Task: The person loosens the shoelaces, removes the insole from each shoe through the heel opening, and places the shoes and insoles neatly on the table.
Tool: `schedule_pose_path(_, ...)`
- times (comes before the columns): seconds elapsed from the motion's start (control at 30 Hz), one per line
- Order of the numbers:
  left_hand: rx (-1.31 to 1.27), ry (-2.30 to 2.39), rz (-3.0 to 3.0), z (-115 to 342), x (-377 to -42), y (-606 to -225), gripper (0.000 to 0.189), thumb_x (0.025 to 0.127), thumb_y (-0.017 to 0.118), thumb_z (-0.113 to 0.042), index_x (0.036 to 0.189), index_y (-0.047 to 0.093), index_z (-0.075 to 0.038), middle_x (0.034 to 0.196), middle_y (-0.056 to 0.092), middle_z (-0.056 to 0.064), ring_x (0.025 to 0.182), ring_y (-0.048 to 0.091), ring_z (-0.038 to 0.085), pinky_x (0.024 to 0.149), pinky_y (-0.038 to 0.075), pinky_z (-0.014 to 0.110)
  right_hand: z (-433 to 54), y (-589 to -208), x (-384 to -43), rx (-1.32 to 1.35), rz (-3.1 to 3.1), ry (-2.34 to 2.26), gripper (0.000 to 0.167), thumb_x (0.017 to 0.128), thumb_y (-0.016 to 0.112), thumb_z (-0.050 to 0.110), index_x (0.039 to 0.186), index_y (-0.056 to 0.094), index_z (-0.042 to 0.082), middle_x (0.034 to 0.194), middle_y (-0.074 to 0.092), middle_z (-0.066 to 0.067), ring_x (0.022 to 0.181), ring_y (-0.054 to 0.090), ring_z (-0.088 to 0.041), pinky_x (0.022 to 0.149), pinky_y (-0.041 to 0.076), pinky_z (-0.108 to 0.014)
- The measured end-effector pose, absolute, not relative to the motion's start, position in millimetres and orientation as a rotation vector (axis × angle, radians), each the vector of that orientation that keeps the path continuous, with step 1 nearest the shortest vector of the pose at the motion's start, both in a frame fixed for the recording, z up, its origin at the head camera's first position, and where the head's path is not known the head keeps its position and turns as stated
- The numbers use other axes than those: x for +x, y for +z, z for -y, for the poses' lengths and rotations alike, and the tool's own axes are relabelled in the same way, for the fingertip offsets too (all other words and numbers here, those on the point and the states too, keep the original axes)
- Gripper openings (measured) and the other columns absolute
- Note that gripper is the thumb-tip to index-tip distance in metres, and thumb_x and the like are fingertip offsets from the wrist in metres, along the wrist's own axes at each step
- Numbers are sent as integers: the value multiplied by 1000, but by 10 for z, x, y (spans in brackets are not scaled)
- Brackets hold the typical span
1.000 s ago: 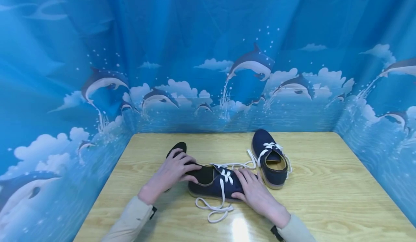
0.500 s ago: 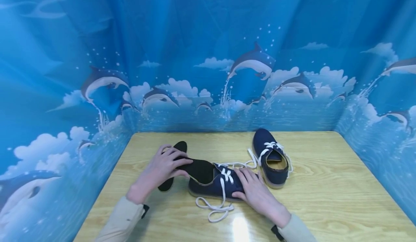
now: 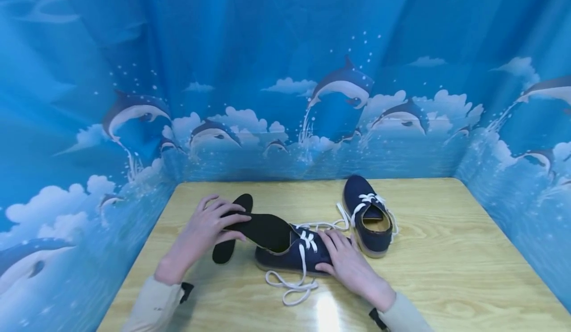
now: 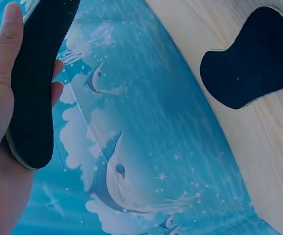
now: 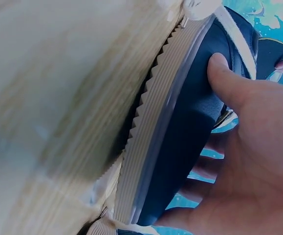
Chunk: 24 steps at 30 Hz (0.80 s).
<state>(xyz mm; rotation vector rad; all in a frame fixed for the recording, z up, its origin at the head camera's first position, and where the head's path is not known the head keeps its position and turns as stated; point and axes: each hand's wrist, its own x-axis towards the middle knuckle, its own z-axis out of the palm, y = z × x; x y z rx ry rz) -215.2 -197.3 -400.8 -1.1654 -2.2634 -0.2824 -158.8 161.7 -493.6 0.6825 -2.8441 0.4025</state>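
Note:
My left hand [image 3: 200, 235] pinches the heel end of a black insole [image 3: 269, 230] whose front end lies in the opening of a navy lace-up shoe [image 3: 276, 259]. In the left wrist view, thumb and fingers hold this insole [image 4: 36, 93] from both sides. My right hand [image 3: 352, 267] grips the toe part of that shoe, thumb on the near side. The right wrist view shows the shoe's dark upper [image 5: 190, 127] and ribbed pale sole. A second black insole [image 3: 224, 251] lies on the table, partly hidden behind my left hand.
Another navy shoe [image 3: 357, 193] stands at the back right, its white laces tied. Loose white lace [image 3: 294, 292] loops in front of the near shoe, and more runs behind it. A blue dolphin-print curtain [image 3: 285, 99] encloses the wooden table [image 3: 446, 252].
My left hand has moved left, drawing the insole partly out of the shoe, so more of it shows. The right hand keeps its hold on the toe.

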Motion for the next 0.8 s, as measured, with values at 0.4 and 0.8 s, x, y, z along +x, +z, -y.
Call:
schedule_pose_path(0.4,-931,-486,2280,2163,-2097,-3944,52,88,65,-56,118,74,-15,114,71,4,104,66,26,86,55,48,-1623,-4938,-1574,687,2841,408,75,91,70,44,147,46,0,139,53,-23,133,48,-45,108,32,-73)
schedule_pose_path(0.8,-643,-510,2428,2007,-2056,-4220,51,78,84,-37,121,72,-13,112,67,7,103,66,29,77,58,47,-1628,-4936,-1587,698,2835,416,75,91,70,44,147,46,1,139,53,-22,132,49,-44,106,34,-72)
